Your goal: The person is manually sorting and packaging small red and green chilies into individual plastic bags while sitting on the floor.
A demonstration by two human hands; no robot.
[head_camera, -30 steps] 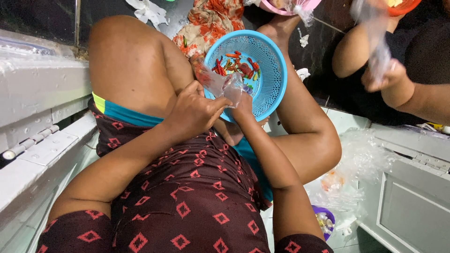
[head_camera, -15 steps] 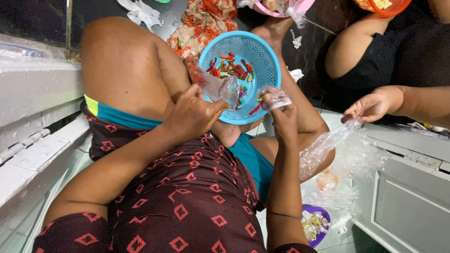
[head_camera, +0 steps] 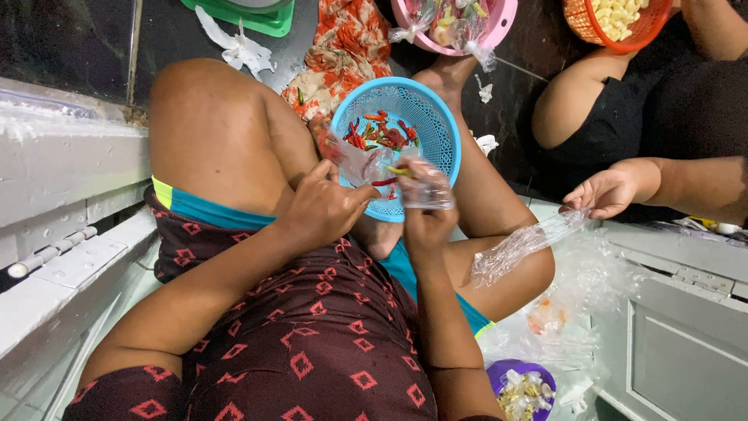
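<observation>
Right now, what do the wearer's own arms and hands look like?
Both arms are bare from the elbows down, with no gloves, rings or watch visible. The left hand and right hand are uncovered. The upper arms wear dark maroon sleeves printed with red diamond shapes.

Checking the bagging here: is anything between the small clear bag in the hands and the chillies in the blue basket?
Nothing visible. The left hand and right hand hold the bag right over the basket, beside the chillies.
</observation>
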